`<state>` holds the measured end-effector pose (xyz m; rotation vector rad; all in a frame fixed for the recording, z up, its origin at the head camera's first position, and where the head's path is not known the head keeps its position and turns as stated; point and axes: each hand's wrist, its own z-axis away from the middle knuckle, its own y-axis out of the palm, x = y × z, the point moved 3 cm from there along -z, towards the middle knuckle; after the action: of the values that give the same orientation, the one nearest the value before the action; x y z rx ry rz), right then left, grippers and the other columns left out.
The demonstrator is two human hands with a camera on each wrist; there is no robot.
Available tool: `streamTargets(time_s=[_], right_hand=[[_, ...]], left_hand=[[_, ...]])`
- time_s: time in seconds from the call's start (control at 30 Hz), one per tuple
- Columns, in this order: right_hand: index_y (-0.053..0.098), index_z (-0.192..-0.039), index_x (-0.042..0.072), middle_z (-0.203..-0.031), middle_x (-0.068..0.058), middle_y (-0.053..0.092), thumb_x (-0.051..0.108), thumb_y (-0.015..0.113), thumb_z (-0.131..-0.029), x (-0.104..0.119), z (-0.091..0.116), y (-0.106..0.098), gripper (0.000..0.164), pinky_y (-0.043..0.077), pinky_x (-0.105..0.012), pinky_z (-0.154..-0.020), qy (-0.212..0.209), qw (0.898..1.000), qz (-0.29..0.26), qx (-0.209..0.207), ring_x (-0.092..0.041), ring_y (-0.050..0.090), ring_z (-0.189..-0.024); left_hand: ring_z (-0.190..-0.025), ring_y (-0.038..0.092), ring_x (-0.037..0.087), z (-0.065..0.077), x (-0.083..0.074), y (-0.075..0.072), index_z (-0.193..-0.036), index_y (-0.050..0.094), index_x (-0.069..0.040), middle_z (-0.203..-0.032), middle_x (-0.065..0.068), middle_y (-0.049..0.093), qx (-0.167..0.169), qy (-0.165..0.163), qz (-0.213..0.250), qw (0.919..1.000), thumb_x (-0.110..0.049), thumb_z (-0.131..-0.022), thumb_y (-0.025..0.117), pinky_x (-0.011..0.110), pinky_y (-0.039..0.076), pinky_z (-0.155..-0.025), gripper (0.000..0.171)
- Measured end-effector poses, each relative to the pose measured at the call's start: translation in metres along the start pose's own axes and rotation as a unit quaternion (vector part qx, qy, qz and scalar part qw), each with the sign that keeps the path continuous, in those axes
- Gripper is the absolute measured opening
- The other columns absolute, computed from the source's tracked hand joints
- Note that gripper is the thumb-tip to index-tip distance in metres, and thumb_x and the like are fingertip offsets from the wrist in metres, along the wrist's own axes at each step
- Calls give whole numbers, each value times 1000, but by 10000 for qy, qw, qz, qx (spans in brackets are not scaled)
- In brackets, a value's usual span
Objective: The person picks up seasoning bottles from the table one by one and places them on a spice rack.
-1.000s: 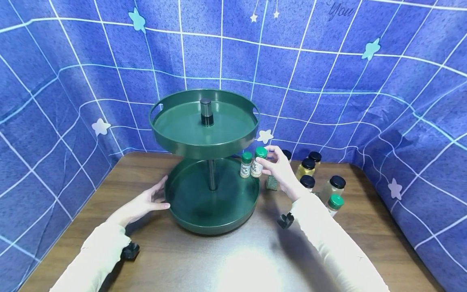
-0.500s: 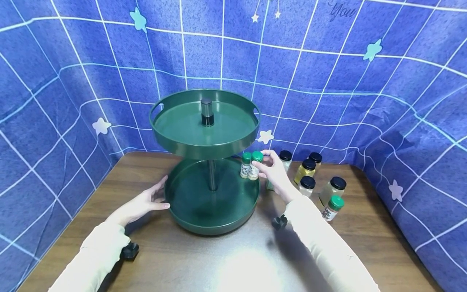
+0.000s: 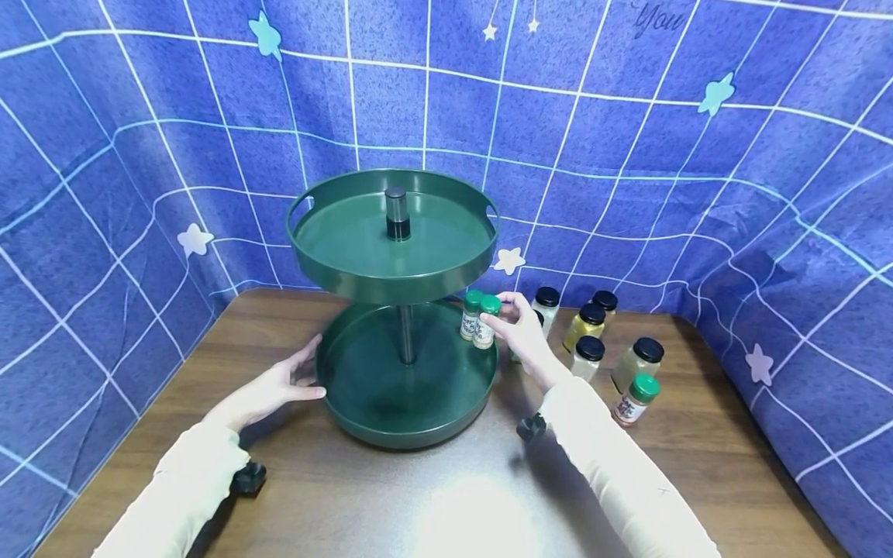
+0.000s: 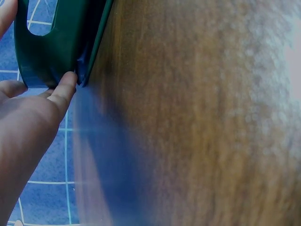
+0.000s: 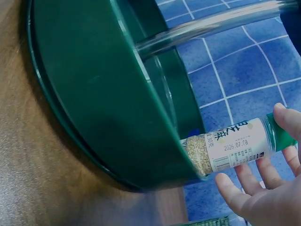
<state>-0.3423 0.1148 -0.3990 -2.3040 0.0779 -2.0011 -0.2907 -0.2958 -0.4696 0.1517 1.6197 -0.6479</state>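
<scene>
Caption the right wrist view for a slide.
Right hand holding a green-capped jar of pale seeds, its lower end partly hidden behind the green tray.

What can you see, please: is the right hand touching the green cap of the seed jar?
Touching. The right wrist view shows it: the right hand pinches the green cap of the seed jar, with the thumb lying on it.

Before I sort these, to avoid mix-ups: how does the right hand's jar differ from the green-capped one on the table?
The held jar is gripped by the right hand; the table jar stands untouched. The held jar shows pale grains, the table jar reddish contents. Both have green caps.
</scene>
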Motion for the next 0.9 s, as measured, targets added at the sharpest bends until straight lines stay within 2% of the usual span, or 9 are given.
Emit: streamTargets(time_s=[0.13,0.2,0.27,0.47,0.63,0.7,0.9], right_hand=[[51,-117,4,-104,-12,63,9,71,-83,-4,0,1,40,51,-23,-76,-194,9996,188,-111,-8,59,-84],[52,-116,4,-103,-13,63,9,72,-82,-5,0,1,39,48,-19,-75,-243,9994,199,-170,-10,59,-85],[53,-115,4,-103,-13,64,8,72,-82,-7,0,2,39,47,-19,-77,-285,9991,221,-213,-11,59,-86],[54,-114,3,-108,-18,64,4,72,-80,-14,1,5,38,46,-26,-87,-308,9988,279,-275,-20,60,-94],[55,-114,1,-108,-21,63,4,72,-80,-18,1,7,38,45,-31,-91,-417,9981,318,-319,-26,59,-98],[54,-114,-2,-109,-24,62,2,71,-81,-12,5,8,38,44,-34,-93,-400,9983,310,-272,-30,58,-101],[53,-114,-1,-106,-19,62,3,71,-81,-21,2,10,38,45,-34,-93,-303,9985,296,-336,-28,59,-100]], left_hand=[[-140,9,46,0,0,0,-152,-4,-13,-158,14,-6,-13,-31,41,10000,-8,-87,67,37,32,-107,97],[-140,8,46,0,0,1,-152,-4,-13,-158,14,-7,-6,-24,59,10000,-8,-87,67,37,32,-107,96],[-140,9,45,0,0,1,-152,-4,-13,-158,14,-7,-2,-34,68,10000,-8,-87,66,34,34,-106,96],[-140,14,45,1,-1,0,-153,-4,-15,-158,14,-5,-5,-129,60,9999,-12,-87,68,12,38,-98,97],[-140,13,44,1,-2,1,-153,-4,-16,-158,13,-6,13,-116,114,9999,-11,-87,68,11,37,-97,98],[-141,13,43,0,-3,1,-153,-4,-16,-159,13,-6,13,-106,118,9999,-10,-86,68,11,37,-97,98],[-140,11,43,0,-1,1,-152,-5,-16,-158,14,-6,23,-77,129,9999,-9,-86,68,10,37,-97,98]])
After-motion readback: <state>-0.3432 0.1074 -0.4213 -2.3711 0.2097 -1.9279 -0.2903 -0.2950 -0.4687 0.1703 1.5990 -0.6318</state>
